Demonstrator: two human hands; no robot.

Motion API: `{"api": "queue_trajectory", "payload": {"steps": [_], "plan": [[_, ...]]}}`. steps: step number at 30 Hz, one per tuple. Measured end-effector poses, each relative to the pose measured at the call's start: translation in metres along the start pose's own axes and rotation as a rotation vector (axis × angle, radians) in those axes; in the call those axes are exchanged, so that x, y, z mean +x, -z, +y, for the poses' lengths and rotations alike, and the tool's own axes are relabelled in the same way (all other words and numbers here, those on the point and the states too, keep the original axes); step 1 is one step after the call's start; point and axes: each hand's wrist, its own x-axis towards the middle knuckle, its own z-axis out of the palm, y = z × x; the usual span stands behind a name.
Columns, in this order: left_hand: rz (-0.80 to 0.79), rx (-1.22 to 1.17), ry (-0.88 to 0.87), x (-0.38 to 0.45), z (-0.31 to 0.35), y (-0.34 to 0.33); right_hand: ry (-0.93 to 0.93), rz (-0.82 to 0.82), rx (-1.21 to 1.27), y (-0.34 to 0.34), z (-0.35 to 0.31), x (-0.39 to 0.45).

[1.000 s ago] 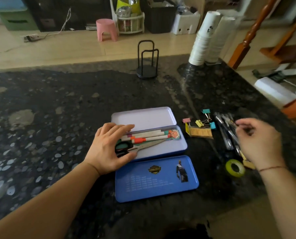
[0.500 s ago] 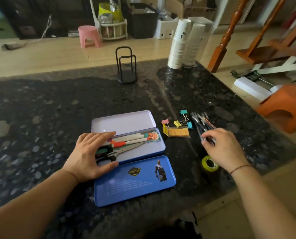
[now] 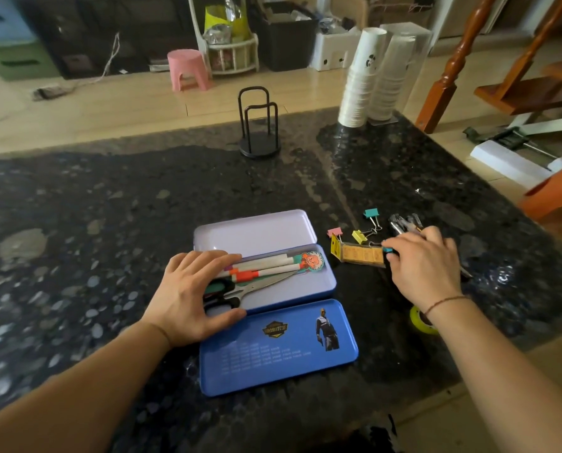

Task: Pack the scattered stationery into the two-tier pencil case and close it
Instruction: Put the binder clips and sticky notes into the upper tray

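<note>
Now, head view, the only one. Since a sec ago the right hand [image 3: 425, 266] has come off the pens [image 3: 404, 222] and shifted left toward the clip pile. It sits palm down over the near end of the pens, fingertips [image 3: 391, 256] at a teal clip [image 3: 387, 249], just beside the yellow packet [image 3: 359, 255]. Fingers curled; can't tell if they actually pinch anything. My read: next pick is a clip or the packet, not the pens, so the pens wait.

Left hand [image 3: 191, 294] hasn't moved: flat, fingers spread, nothing gripped, pressing the left end of the pencil case [image 3: 318, 282] to steady it, thumb at the near rim.

The case lies open mid-table in 3 parts: lilac tray [image 3: 253, 232] far, filled tier in the middle, blue lid [image 3: 278, 348] near. Long axis runs left-right, right end tipped a bit far.

Inside, markers [image 3: 266, 266] and scissors [image 3: 260, 286] lie along that axis, scissor handles left under the hand, blade tips right. A cartoon bookmark [image 3: 310, 260] lies at the right end.

Loose: pink clip [image 3: 334, 231], yellow clip [image 3: 358, 236], another teal clip [image 3: 371, 213], a tape roll [image 3: 418, 320] near the right wrist. Pens point far-near.

Task approx. half done; case not closed.
</note>
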Motion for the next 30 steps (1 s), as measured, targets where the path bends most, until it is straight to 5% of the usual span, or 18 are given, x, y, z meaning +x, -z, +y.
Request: {"api": "queue_trajectory", "payload": {"steps": [10,13,18,23,30], "plan": [[0.052,-0.043,0.017,-0.001,0.001,0.002,-0.068,0.256,0.172,0.008,0.01,0.004],[0.145,-0.089,0.057,-0.004,-0.001,0.003,-0.1,0.272,0.533,0.02,-0.003,0.001],[0.236,-0.085,0.117,0.017,0.014,0.004,-0.016,0.071,0.97,0.016,-0.059,0.0],[0.114,-0.064,0.075,0.055,0.047,-0.017,0.305,0.08,0.639,0.005,-0.087,0.002],[0.027,0.008,0.069,0.072,0.064,-0.041,0.342,0.315,0.476,-0.003,-0.082,0.006]]}}
